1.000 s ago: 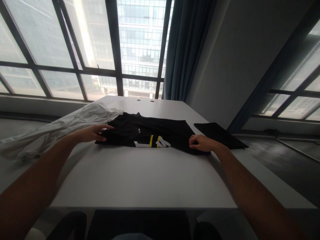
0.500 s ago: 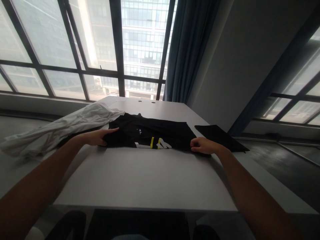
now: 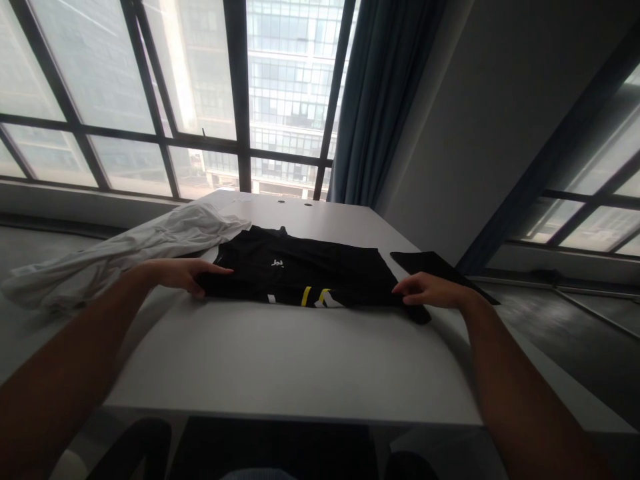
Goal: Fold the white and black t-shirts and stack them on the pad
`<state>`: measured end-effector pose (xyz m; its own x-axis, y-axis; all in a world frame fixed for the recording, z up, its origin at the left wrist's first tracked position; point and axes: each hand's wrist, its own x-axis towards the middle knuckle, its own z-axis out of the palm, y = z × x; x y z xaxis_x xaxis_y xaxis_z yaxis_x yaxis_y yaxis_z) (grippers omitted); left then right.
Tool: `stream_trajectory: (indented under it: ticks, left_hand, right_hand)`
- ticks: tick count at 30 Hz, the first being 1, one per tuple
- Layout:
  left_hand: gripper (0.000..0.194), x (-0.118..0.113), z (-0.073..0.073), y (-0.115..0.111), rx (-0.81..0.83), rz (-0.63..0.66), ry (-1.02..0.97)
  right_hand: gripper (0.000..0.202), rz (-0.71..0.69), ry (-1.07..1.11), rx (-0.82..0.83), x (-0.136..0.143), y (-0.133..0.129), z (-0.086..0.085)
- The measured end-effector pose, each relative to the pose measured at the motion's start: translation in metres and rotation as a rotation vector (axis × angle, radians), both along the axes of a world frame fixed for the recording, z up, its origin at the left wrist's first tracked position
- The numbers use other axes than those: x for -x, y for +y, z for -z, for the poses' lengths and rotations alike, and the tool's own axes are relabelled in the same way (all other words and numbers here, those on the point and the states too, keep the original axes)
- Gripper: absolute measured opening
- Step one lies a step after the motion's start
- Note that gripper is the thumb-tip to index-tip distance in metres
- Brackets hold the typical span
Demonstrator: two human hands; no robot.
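A black T-shirt (image 3: 305, 263) with white and yellow print lies spread across the white table (image 3: 295, 360), its near edge doubled under or folded so part of the print is cut off. At its left end, my left hand (image 3: 183, 272) grips the cloth, one digit stretched over the top and the others partly hidden. My right hand (image 3: 430, 291) pinches the cloth at the right end, where a dark flap hangs out below the fingers.
A crumpled white garment (image 3: 170, 230) lies on the left, reaching past the table's side. Folded black cloth (image 3: 435, 267) rests at the right edge. Windows (image 3: 200, 100) and a blue curtain (image 3: 365, 113) stand behind the table.
Both hands have moved outward and the shirt's near edge has come slightly closer to me. The small white print shows more fully, while less of the large print is visible.
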<state>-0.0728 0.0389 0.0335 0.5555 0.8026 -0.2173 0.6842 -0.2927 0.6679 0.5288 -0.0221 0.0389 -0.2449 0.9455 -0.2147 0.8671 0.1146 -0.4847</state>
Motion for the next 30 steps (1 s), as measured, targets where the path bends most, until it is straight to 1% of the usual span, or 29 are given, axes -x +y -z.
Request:
stream_trajectory:
  ticks: [2, 3, 5, 7, 9, 11, 12, 15, 18, 20, 22, 24, 27, 30]
  left_hand:
    - [0.071, -0.001, 0.000, 0.000, 0.033, -0.043, -0.017]
    - [0.068, -0.003, 0.002, 0.001, 0.017, -0.074, -0.024]
    - [0.064, -0.008, 0.009, 0.007, -0.077, -0.153, -0.039]
    - [0.068, -0.017, 0.020, 0.015, -0.189, -0.240, -0.063]
    - [0.075, -0.028, 0.032, 0.022, -0.258, -0.307, -0.089]
    - [0.079, -0.037, 0.039, 0.026, -0.276, -0.313, -0.120]
    - [0.080, -0.039, 0.040, 0.026, -0.271, -0.298, -0.146]
    - [0.077, -0.039, 0.034, 0.022, -0.250, -0.247, -0.279]
    - [0.070, -0.028, 0.024, 0.020, -0.271, -0.277, -0.422]
    - [0.066, -0.018, 0.020, 0.021, -0.286, -0.307, -0.464]
    - [0.062, -0.009, 0.019, 0.023, -0.266, -0.298, -0.466]
    - [0.058, -0.003, 0.017, 0.023, -0.212, -0.252, -0.445]
    - [0.053, 0.001, 0.011, 0.016, -0.129, -0.173, -0.405]
    - [0.051, -0.001, 0.002, 0.005, -0.056, -0.105, -0.357]
  right_hand:
    - [0.038, -0.022, -0.037, 0.085, 0.000, -0.001, 0.000]
    - [0.036, -0.014, -0.049, 0.073, 0.000, -0.002, -0.001]
    - [0.034, 0.013, -0.030, -0.041, 0.001, -0.003, -0.003]
    - [0.038, 0.027, 0.034, -0.158, 0.004, -0.004, -0.006]
    - [0.044, 0.034, 0.102, -0.198, 0.006, -0.006, -0.010]
    - [0.050, 0.045, 0.153, -0.195, 0.007, -0.008, -0.012]
    - [0.053, 0.051, 0.169, -0.197, 0.006, -0.008, -0.013]
    - [0.057, 0.062, 0.171, -0.204, 0.001, -0.009, -0.013]
    - [0.055, 0.060, 0.159, -0.183, -0.004, -0.009, -0.012]
    - [0.055, 0.046, 0.172, -0.164, -0.006, -0.011, -0.013]
    - [0.055, 0.025, 0.217, -0.156, -0.006, -0.015, -0.017]
    - [0.057, 0.005, 0.258, -0.129, -0.004, -0.021, -0.021]
    - [0.058, -0.015, 0.212, 0.004, 0.002, -0.028, -0.026]
    - [0.055, -0.057, 0.129, 0.148, 0.010, -0.029, -0.025]
